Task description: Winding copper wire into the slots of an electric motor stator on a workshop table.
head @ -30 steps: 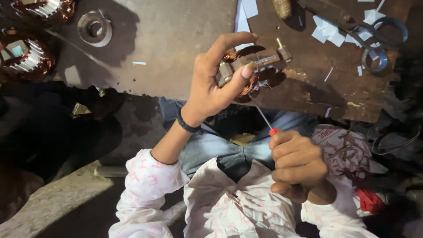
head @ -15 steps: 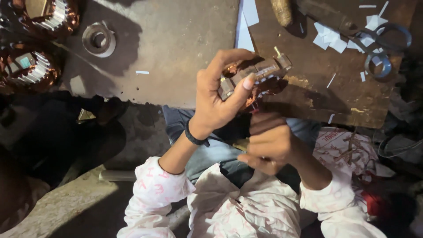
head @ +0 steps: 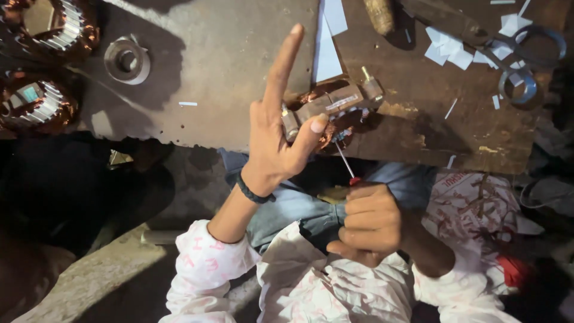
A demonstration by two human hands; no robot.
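At twelve o'clock my left hand (head: 276,140) pinches the motor stator (head: 332,107); at six, my right hand (head: 368,224) fists a screwdriver (head: 344,160).

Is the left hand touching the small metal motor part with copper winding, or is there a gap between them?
Touching. The head view shows the left hand with its thumb pressed on the metal motor part; the forefinger points up, off it.

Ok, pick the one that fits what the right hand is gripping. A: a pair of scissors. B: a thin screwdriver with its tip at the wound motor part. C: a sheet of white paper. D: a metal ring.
B: the right hand is closed round a thin screwdriver whose shaft runs up to the copper-wound motor part that the left hand holds; the scissors lie untouched on the bench.
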